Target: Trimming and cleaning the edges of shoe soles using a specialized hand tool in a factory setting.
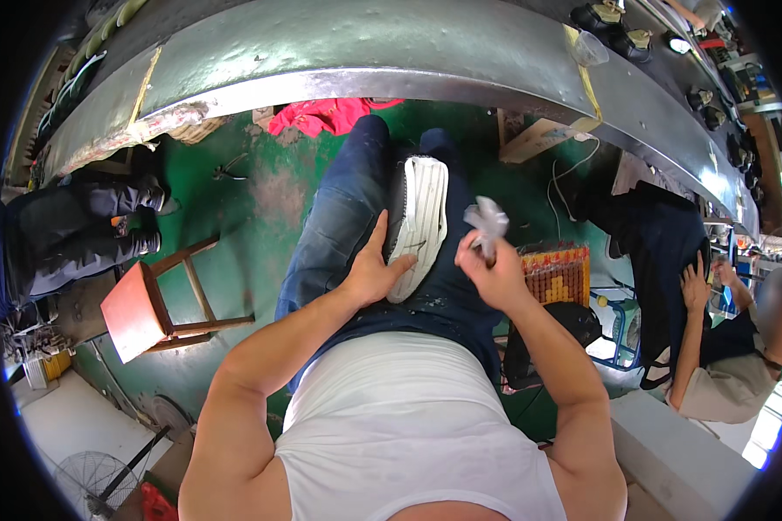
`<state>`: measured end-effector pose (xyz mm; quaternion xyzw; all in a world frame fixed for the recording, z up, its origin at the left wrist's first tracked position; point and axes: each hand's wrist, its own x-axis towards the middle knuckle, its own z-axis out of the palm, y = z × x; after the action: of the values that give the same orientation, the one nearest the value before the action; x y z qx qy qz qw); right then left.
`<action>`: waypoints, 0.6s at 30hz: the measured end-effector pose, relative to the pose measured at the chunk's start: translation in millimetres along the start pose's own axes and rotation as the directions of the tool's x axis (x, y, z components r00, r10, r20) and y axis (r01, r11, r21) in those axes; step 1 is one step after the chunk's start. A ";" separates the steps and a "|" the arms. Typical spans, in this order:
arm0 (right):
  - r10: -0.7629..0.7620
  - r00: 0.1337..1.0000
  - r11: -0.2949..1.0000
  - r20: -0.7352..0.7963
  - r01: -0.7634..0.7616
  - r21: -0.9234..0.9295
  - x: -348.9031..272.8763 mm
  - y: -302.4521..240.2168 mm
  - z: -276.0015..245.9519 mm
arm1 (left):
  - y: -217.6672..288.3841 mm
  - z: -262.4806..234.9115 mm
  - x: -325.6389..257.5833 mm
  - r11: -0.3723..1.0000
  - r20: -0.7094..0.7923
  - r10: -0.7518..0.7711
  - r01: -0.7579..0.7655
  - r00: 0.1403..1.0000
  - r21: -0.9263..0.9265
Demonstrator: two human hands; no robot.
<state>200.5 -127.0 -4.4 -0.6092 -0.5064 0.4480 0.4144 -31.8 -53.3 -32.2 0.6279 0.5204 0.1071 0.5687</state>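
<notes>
A shoe (419,227) rests on my lap between my thighs, its pale, ridged underside facing up and its dark side edge showing on the left. My left hand (381,271) grips its near left part, the thumb pressed on the underside and the index finger stretched along the side; the other fingers are partly hidden. Off to the right of the shoe, apart from it, my right hand (495,271) is closed with its fingers bent around a shiny pale-grey thing (487,219). That thing is smeared by motion, so its kind does not show.
A long metal-topped bench (365,52) runs across the front. Red cloth (321,115) and pliers (229,168) lie on the green floor. At the left stands a stool (136,314); a beaded seat (558,276) is at my right. Another person (728,382) sits farther right.
</notes>
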 end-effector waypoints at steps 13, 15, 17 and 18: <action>0.096 0.988 0.623 -0.121 0.035 0.782 117.5 -22.1 66.0 | -10.3 7.5 4.9 0.769 0.116 -0.085 0.139 0.990 -0.624; 0.104 0.991 0.648 -0.088 0.000 0.761 121.8 -27.5 77.0 | -10.8 7.9 5.6 0.808 0.098 -0.094 0.134 0.991 -0.574; 0.099 0.994 0.728 -0.040 -0.045 0.684 123.5 -29.5 89.5 | -14.6 8.9 7.0 0.843 0.083 -0.117 0.143 0.990 -0.519; 0.097 0.995 0.728 -0.036 -0.047 0.684 127.5 -30.8 91.4 | -19.7 8.6 8.4 0.842 0.079 -0.119 0.142 0.990 -0.520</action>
<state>115.6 8.1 -14.2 -0.4490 -0.2680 0.5969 0.6085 -32.4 -55.7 -55.2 0.4145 0.5007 0.1922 0.7352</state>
